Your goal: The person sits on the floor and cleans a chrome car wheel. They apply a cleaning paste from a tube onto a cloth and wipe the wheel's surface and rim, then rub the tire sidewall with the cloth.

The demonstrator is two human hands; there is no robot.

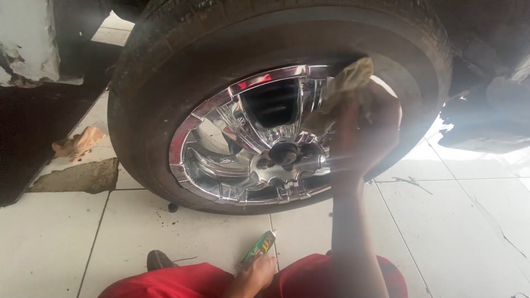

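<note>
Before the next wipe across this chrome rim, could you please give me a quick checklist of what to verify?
1. Cloth gripped by right hand: ok.
2. Cloth touching chrome rim: ok, at its upper right edge.
3. Green tube secure in left hand: ok.
4. Tube capped: cannot tell.
5. Floor tiles tidy beside the tyre: not ok, a crumpled rag and a small dark piece lie there.
</note>
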